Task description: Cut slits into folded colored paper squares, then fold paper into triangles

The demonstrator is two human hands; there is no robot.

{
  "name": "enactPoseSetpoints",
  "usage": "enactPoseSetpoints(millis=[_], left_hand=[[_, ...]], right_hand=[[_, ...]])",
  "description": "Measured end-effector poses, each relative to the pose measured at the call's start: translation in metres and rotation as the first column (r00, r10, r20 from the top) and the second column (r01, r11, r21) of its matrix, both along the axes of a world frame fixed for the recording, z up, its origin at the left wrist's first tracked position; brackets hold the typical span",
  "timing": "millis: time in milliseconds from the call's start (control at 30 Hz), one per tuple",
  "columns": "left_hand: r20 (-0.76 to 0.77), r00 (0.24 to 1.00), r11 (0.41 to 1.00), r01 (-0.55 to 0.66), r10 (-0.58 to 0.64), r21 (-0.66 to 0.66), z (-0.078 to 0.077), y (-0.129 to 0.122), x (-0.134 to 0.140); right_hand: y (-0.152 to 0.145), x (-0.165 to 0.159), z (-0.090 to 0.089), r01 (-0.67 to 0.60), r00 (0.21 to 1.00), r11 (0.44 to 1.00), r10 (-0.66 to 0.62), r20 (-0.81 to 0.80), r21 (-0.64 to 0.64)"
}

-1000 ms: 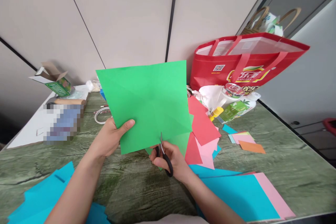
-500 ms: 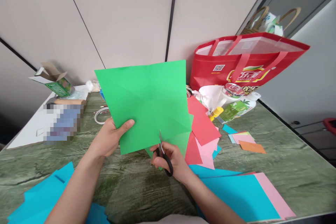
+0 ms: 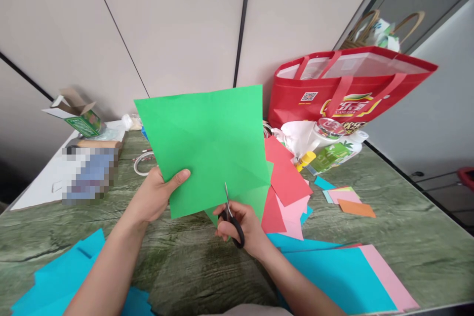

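A green sheet of paper [image 3: 207, 143] is held up above the table, pinched at its lower left by my left hand [image 3: 155, 195], thumb in front and fingers hidden behind. My right hand [image 3: 240, 227] grips black-handled scissors [image 3: 235, 229] at the sheet's lower edge. One blade shows in front of the paper, pointing up; the other is hidden behind it. Right of the blade, the lower right part of the sheet looks paler and bent away. Beside the sheet lie red paper [image 3: 291, 173] and pink paper [image 3: 296, 217].
Blue sheets lie at front left [image 3: 62, 276] and, over pink paper, at front right [image 3: 333, 276]. Small coloured slips [image 3: 355, 207] rest at right. A yellow glue stick [image 3: 305, 160] and a red bag [image 3: 351, 89] stand behind. An opened green box [image 3: 83, 118] is at far left.
Almost nothing differs. The scissors' handles and the right-hand fingers have drawn slightly closer together; the green sheet stays in place.
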State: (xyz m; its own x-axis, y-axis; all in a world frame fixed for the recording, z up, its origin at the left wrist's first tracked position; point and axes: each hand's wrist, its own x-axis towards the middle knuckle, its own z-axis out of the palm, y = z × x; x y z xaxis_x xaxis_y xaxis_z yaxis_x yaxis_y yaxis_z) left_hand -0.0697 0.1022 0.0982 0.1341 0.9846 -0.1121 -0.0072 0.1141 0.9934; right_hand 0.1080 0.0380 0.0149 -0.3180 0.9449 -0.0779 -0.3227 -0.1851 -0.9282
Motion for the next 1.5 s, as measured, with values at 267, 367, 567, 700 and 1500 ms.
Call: enactPoseSetpoints(millis=[267,367,567,700,1500], left_hand=[[-0.047,0.999,0.999,0.027,-0.025,0.03,-0.006,-0.001,0.0],[-0.038,0.999,0.999,0.041,-0.04,0.019,-0.008,-0.002,0.001],[-0.036,0.999,1.0,0.03,-0.03,0.009,-0.006,-0.002,0.001],[-0.074,0.997,0.999,0.033,-0.032,0.016,-0.006,-0.002,0.0],[-0.052,0.998,1.0,0.022,-0.021,0.017,-0.006,-0.001,0.001]], right_hand=[[0.003,0.001,-0.002,0.035,0.998,0.999,-0.035,-0.048,0.012],[0.003,0.001,-0.001,0.04,0.997,0.999,-0.039,-0.069,0.022],[0.003,0.001,0.008,0.032,0.999,0.999,-0.032,0.015,0.024],[0.002,0.002,0.009,0.033,0.998,0.999,-0.034,0.045,0.03],[0.002,0.0,0.002,0.062,0.997,0.997,-0.06,0.048,-0.038]])
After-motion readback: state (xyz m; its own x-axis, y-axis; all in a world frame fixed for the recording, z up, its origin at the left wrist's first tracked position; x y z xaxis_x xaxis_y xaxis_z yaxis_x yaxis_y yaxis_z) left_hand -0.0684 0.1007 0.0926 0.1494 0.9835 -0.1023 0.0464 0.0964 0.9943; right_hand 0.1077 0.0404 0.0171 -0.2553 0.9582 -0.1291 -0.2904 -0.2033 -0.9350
